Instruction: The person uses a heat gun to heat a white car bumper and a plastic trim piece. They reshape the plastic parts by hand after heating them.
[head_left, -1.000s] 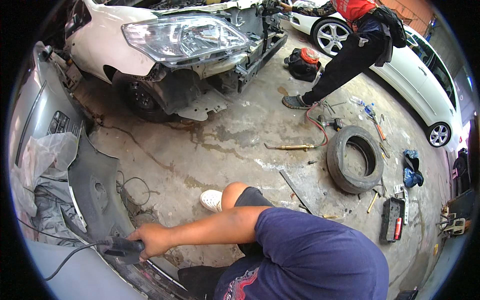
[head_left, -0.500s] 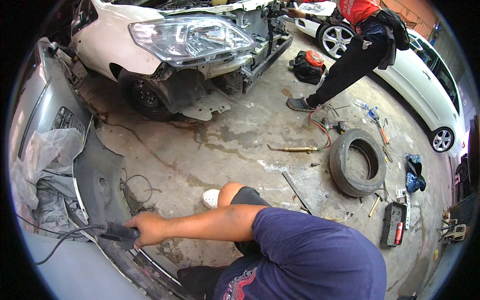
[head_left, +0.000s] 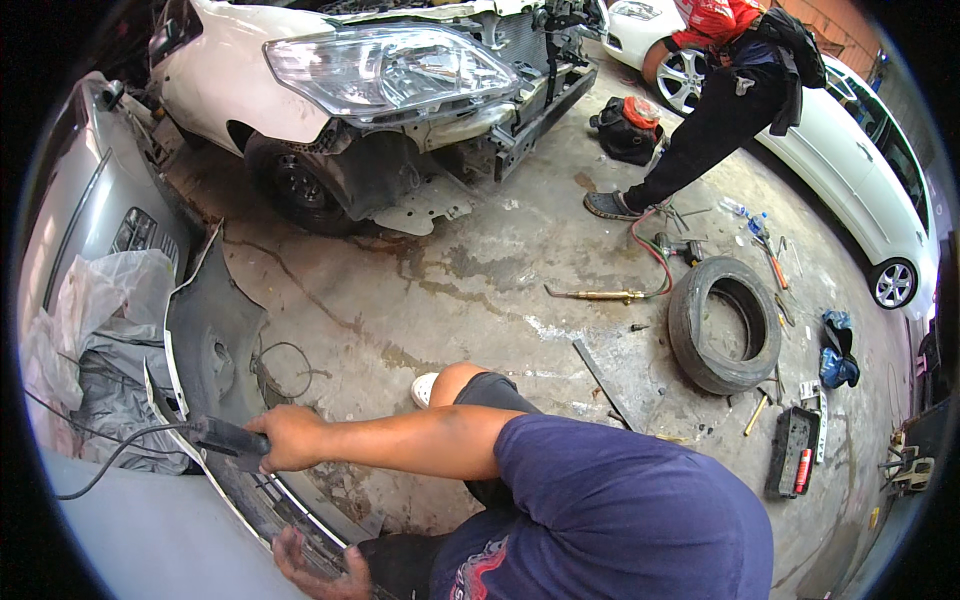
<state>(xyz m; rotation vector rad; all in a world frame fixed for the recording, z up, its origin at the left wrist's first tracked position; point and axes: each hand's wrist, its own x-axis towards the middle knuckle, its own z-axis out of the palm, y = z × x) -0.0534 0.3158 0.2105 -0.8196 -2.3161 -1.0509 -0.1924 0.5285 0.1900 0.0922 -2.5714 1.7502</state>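
Note:
My right hand (head_left: 290, 438) grips a dark corded power tool (head_left: 225, 438) at the curved grey bumper piece (head_left: 205, 310) on the left. The tool's cable loops off to the left. Lower down, my left hand (head_left: 320, 570) has its fingers apart, with nothing visible in them, beside the lower part of that piece. Crumpled grey sheeting and clear plastic (head_left: 80, 310) lie left of the tool.
A white car (head_left: 215, 70) with its front bumper off stands ahead, a silver car (head_left: 95, 190) at left. A co-worker in red (head_left: 720, 25) bends near another white car (head_left: 840, 170). A tyre (head_left: 700, 360), gas torch (head_left: 600, 295) and tool tray (head_left: 785, 450) lie on the floor.
My right hand and the tool have moved up in the picture. My left hand has come into view at the bottom. The co-worker's arm has moved down from the car's front.

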